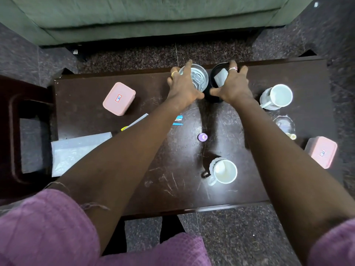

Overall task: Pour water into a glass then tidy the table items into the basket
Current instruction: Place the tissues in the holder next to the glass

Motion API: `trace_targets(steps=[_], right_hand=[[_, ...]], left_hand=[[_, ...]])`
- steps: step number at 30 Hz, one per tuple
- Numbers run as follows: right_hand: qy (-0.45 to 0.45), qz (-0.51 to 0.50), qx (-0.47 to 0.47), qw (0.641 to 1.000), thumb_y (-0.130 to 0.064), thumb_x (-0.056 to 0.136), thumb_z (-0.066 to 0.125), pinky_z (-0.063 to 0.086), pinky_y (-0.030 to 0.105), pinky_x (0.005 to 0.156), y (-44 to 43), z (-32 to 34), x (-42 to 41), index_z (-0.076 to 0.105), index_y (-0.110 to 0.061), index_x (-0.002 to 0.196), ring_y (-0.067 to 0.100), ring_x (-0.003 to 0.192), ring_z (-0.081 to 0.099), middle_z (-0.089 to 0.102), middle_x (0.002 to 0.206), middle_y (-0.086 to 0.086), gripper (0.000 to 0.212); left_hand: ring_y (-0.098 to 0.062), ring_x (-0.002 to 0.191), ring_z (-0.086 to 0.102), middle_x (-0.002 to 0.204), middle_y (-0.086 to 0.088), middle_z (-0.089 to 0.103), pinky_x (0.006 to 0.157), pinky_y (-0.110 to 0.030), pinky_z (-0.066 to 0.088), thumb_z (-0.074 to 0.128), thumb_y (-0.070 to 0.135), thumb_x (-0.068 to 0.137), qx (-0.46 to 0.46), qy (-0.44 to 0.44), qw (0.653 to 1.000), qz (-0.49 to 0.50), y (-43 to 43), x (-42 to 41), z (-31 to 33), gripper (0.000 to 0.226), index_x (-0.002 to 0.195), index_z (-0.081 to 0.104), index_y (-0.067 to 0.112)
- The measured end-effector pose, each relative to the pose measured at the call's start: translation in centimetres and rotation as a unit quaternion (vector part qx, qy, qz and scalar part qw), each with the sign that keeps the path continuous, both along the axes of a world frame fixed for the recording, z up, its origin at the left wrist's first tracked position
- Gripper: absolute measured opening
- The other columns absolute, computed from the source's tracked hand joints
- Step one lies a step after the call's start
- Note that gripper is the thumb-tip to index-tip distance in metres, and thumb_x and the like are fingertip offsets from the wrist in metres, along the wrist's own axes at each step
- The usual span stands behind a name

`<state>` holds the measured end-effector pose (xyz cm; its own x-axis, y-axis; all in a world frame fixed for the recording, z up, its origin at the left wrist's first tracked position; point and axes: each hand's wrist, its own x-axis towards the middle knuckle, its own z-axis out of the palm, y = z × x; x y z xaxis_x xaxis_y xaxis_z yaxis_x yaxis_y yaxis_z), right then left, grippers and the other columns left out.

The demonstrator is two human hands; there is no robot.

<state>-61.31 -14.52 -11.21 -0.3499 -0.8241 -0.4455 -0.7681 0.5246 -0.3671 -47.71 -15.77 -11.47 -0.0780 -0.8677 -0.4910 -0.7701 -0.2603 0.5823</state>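
Note:
A clear glass (199,77) with water in it stands at the far edge of the dark wooden table (92,104). My left hand (182,85) is wrapped around it from the left, thumb on the near side. Touching the glass on its right is a black round container (216,72) with a white paper piece inside. My right hand (234,87) grips this container, fingers over its far rim and thumb on the near wall. Both arms stretch across the table. No basket shows in view.
Two pink lidded boxes (119,98) (322,151) lie left and right. White mugs stand at the right (277,96) and near centre (224,171). A purple cap (202,136), blue packet (178,120), white plastic sheet (76,150) and clear dish (284,123) also lie there. A dark chair (15,131) is at left.

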Motion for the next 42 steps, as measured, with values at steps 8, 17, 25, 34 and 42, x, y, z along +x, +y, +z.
trace_targets(steps=[8, 17, 25, 34, 42], right_hand=[[-0.003, -0.014, 0.004, 1.000, -0.031, 0.071, 0.076, 0.038, 0.047, 0.098, 0.2, -0.3, 0.2, 0.008, -0.019, 0.147, 0.040, 0.128, 0.029, 0.014, 0.146, 0.013, 0.102], [-0.003, -0.005, 0.009, 1.000, -0.027, 0.070, 0.078, 0.041, 0.048, 0.099, 0.6, -0.6, 0.1, 0.005, -0.023, 0.147, 0.042, 0.128, 0.031, 0.009, 0.149, 0.012, 0.107], [-0.005, -0.013, -0.006, 1.000, -0.024, 0.069, 0.079, 0.038, 0.048, 0.097, 0.6, -0.7, 0.7, 0.009, -0.022, 0.146, 0.041, 0.125, 0.034, 0.014, 0.147, 0.011, 0.105], [-0.009, -0.009, -0.002, 1.000, -0.023, 0.070, 0.079, 0.039, 0.048, 0.098, 0.5, -0.6, 1.5, 0.010, -0.023, 0.146, 0.041, 0.127, 0.033, 0.014, 0.147, 0.011, 0.103], [-0.012, -0.014, -0.002, 1.000, -0.024, 0.070, 0.079, 0.039, 0.047, 0.098, 0.6, -0.6, 1.9, 0.009, -0.023, 0.147, 0.040, 0.127, 0.032, 0.014, 0.147, 0.011, 0.104]], left_hand=[[-0.029, 0.130, 0.025, 0.145, -0.009, 0.018, 0.096, -0.039, 0.041, 0.078, 0.020, 0.065, -0.002, 0.000, 1.000, 0.004, 0.0, 0.0, -0.1, 0.100, 0.144, 0.017, 0.034], [-0.029, 0.128, 0.026, 0.144, -0.008, 0.019, 0.094, -0.037, 0.041, 0.079, 0.020, 0.063, -0.005, -0.001, 1.000, 0.019, 0.0, -0.2, -0.2, 0.099, 0.142, 0.021, 0.034], [-0.030, 0.126, 0.028, 0.142, -0.008, 0.022, 0.091, -0.038, 0.043, 0.080, 0.018, 0.063, 0.002, -0.002, 0.999, 0.051, 0.4, 0.0, -0.3, 0.099, 0.141, 0.022, 0.034], [-0.031, 0.125, 0.028, 0.142, -0.009, 0.022, 0.092, -0.040, 0.043, 0.080, 0.017, 0.063, -0.008, 0.004, 0.998, 0.057, 0.5, 1.3, -0.6, 0.099, 0.142, 0.023, 0.034], [-0.031, 0.127, 0.027, 0.142, -0.009, 0.022, 0.095, -0.038, 0.041, 0.080, 0.019, 0.063, -0.005, 0.008, 0.998, 0.054, 0.6, 1.4, -0.8, 0.102, 0.143, 0.019, 0.036]])
